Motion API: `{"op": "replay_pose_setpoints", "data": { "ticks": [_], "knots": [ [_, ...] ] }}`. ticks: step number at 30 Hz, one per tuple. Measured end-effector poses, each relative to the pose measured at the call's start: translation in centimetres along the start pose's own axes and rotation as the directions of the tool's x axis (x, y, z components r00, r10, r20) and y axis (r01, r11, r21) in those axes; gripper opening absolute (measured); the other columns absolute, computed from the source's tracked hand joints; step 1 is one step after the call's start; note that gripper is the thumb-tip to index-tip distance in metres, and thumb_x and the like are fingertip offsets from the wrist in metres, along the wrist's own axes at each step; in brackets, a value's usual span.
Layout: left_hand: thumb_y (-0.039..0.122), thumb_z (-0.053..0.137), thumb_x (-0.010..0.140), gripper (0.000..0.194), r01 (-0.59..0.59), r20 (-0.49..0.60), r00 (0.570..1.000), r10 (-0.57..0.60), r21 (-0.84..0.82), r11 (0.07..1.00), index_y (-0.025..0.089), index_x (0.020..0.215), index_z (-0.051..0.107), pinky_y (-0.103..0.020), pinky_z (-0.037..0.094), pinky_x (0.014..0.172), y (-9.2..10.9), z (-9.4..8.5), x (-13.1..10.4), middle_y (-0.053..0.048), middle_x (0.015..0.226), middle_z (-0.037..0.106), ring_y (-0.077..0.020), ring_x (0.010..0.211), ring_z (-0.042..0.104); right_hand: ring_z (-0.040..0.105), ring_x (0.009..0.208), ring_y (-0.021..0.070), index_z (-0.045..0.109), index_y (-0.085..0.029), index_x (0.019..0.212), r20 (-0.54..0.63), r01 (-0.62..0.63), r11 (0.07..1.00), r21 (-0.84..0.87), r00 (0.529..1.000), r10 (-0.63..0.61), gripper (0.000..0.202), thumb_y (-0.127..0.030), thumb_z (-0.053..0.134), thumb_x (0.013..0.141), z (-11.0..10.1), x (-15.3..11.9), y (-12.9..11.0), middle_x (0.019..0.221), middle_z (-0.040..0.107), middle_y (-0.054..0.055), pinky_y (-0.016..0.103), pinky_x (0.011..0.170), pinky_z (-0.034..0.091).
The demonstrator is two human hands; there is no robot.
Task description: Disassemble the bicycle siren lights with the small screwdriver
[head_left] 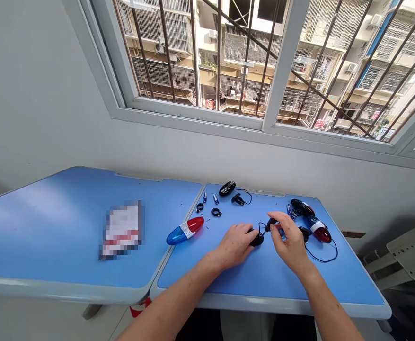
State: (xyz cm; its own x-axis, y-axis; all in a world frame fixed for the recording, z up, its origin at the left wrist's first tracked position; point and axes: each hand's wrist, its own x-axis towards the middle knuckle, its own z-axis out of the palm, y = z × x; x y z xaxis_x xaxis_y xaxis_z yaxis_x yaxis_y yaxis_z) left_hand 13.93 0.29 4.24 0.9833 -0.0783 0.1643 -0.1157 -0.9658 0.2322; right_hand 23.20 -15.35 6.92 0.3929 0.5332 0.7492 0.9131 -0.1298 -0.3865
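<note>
Black oval housing (257,238), on bench (242,282), left hand (236,242) clasping it; right hand (288,240) pinching small dark piece (270,223) just beside; housing likely light, rigid, rather slippery, best held by its rounded sides

The held black casing (256,239) and a red-and-blue light (182,232) look glossy plastic, the tabletop (260,277) smooth.

Black rounded casing (256,238) lying on tabletop (257,282); small dark piece (270,224) tilted beside.
</note>
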Motion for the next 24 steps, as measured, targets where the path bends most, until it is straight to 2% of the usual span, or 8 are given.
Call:
{"op": "replay_pose_setpoints", "data": {
  "ticks": [6, 9, 15, 18, 22, 24],
  "knots": [
    [0.017, 0.054, 0.082, 0.034, 0.008, 0.011, 1.000, -0.009, 0.010, 1.000, 0.026, 0.114, 0.045, -0.036, 0.041, 0.083, 0.17, -0.25, 0.00, -0.006, 0.115, 0.054, -0.0238, 0.101, 0.053, 0.060, 0.083, 0.0190, 0.060, -0.024, 0.108, -0.033, -0.054, 0.995, -0.080, 0.998, 0.052, 0.022, -0.027, 0.053, 0.087, 0.40, 0.07, -0.27, 0.094, 0.060, 0.007, 0.033, 0.066, 0.054],
    [0.017, 0.054, 0.082, 0.034, 0.009, 0.015, 1.000, -0.010, 0.012, 1.000, 0.025, 0.114, 0.045, -0.036, 0.041, 0.083, 0.20, -0.26, -0.01, -0.006, 0.116, 0.053, -0.0242, 0.102, 0.052, 0.059, 0.077, 0.0164, 0.061, -0.024, 0.104, -0.031, -0.092, 0.995, -0.033, 0.995, 0.091, 0.019, -0.025, 0.052, 0.088, 0.31, 0.25, -0.36, 0.093, 0.058, 0.007, 0.030, 0.062, 0.055],
    [0.018, 0.055, 0.082, 0.034, 0.004, 0.015, 1.000, -0.004, 0.013, 1.000, 0.024, 0.115, 0.045, -0.036, 0.041, 0.084, 0.11, -0.11, 0.01, -0.007, 0.117, 0.054, -0.0242, 0.103, 0.052, 0.060, 0.095, 0.0182, 0.054, -0.024, 0.117, 0.034, -0.052, 0.995, 0.086, 0.998, 0.049, 0.032, -0.015, 0.043, 0.088, -0.10, -0.08, 0.01, 0.105, 0.061, 0.008, 0.032, 0.071, 0.056],
    [0.017, 0.055, 0.082, 0.035, 0.001, 0.016, 1.000, -0.001, 0.018, 1.000, 0.024, 0.115, 0.045, -0.036, 0.041, 0.085, 0.13, -0.15, 0.02, -0.007, 0.118, 0.054, -0.0238, 0.102, 0.052, 0.059, 0.095, 0.0191, 0.053, -0.023, 0.117, 0.047, -0.070, 0.996, 0.059, 0.997, 0.067, 0.031, -0.017, 0.045, 0.088, -0.07, -0.21, -0.04, 0.104, 0.062, 0.008, 0.033, 0.071, 0.055],
    [0.017, 0.055, 0.082, 0.035, 0.006, 0.023, 1.000, -0.007, 0.027, 1.000, 0.023, 0.115, 0.046, -0.036, 0.041, 0.084, 0.18, -0.22, -0.01, -0.007, 0.118, 0.054, -0.0243, 0.103, 0.052, 0.058, 0.083, 0.0191, 0.060, -0.022, 0.106, 0.020, -0.100, 0.994, -0.039, 0.995, 0.101, 0.020, -0.026, 0.052, 0.088, 0.14, -0.09, -0.28, 0.092, 0.061, 0.007, 0.031, 0.062, 0.053],
    [0.017, 0.055, 0.082, 0.035, 0.007, 0.024, 1.000, -0.007, 0.032, 0.999, 0.023, 0.116, 0.046, -0.037, 0.042, 0.084, 0.17, -0.21, -0.03, -0.007, 0.119, 0.054, -0.0246, 0.104, 0.052, 0.059, 0.080, 0.0184, 0.060, -0.022, 0.107, -0.002, -0.117, 0.992, -0.037, 0.993, 0.117, 0.021, -0.026, 0.050, 0.089, 0.21, -0.09, -0.25, 0.091, 0.060, 0.007, 0.031, 0.062, 0.053]
  ]
}}
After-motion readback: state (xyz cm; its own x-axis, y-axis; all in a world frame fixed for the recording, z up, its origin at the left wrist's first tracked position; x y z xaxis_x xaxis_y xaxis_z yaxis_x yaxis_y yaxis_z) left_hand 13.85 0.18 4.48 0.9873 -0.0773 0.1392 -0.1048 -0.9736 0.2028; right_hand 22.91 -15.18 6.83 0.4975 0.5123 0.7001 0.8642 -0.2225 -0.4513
